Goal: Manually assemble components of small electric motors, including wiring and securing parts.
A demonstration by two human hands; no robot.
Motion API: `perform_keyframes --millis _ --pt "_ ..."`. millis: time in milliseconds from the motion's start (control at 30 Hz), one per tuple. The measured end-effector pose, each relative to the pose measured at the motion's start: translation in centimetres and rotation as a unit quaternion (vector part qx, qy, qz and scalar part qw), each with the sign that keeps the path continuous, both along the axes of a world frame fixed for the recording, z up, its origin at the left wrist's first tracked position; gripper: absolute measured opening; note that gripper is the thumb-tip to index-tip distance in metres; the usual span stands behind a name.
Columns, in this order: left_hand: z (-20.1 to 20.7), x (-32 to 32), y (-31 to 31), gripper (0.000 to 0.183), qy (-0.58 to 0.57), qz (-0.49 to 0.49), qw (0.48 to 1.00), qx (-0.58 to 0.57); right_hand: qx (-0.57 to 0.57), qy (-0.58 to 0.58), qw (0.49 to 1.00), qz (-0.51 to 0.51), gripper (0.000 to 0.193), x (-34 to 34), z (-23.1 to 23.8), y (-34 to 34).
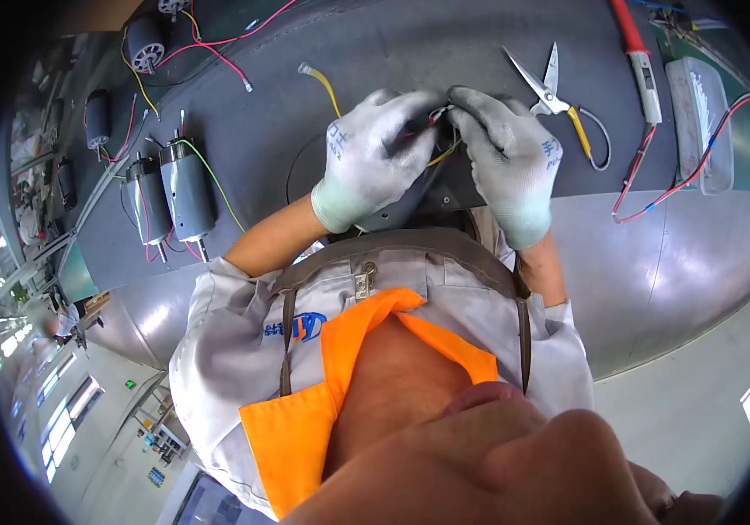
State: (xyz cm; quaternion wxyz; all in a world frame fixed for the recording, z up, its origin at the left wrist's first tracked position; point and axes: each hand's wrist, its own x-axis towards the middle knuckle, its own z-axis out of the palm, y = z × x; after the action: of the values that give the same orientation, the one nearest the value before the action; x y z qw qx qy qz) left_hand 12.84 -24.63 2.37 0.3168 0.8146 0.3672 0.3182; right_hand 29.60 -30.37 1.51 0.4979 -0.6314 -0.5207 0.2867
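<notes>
Pinching thin red and whitish wire ends (pixel 436 115), the left hand (pixel 373 153) and right hand (pixel 513 149) meet above the front edge of the matte dark-grey counter (pixel 427 48), midway along it. Both sets of fingers stand narrow, closed on the wires; exactly how the strands lie between them is blurred. Two white knitted gloves, greyed at the fingertips, cover the hands; each carries small blue handwritten marks. One thin yellow wire (pixel 445 153) hangs below.

Toward the counter's left end lie at least five cylindrical metal motors (pixel 187 197), trailing smooth red, yellow, green and black leads. Right of the right hand, one pair of steel scissors (pixel 550 101) lies splayed, one handle loop partly wrapped yellow. Near the right end are one red-and-white stick-shaped tool (pixel 644 83) and one translucent, rounded plastic tray (pixel 718 166) containing slim white pieces. A blue-and-orange emblem marks the grey jacket (pixel 244 350) with its orange collar.
</notes>
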Motion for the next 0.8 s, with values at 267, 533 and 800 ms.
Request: perform_keyframes --millis 267,533,800 --pt "-0.9 -0.5 -0.3 0.036 0.048 0.017 0.994 0.092 0.04 0.004 0.997 -0.066 0.004 3.3 -5.0 0.7" --pt "0.0 -0.6 -0.4 0.017 0.198 -0.006 0.97 0.138 0.109 -0.108 0.986 -0.058 0.01 4.2 -7.3 4.4" --pt "-1.6 -1.2 1.6 0.014 0.12 -0.078 0.97 0.197 -0.014 0.482 0.862 0.159 0.029 1.9 -1.5 4.9"
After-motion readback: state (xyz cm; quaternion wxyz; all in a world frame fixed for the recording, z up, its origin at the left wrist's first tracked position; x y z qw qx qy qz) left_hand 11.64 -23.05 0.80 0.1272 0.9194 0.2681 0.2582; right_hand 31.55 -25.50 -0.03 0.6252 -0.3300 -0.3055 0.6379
